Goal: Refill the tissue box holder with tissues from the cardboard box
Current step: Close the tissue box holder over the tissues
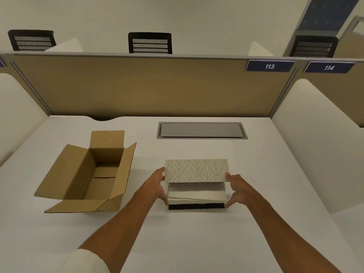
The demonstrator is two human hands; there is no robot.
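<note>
The tissue box holder [196, 171] lies mid-bench with its flap open, right of the open cardboard box [86, 172], which appears empty. The left hand [160, 185] and right hand [235, 189] each grip one end of it, fingers closed on the ends. It looks light, rigid and smooth-sided; end holds suit it best.

Open white desk [197, 243] all round, only the cardboard box [88, 174] at left, partition [137, 85] behind.

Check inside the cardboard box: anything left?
Cardboard box is open; only its bare floor and seam show. The near wall hides the front strip of the floor.
</note>
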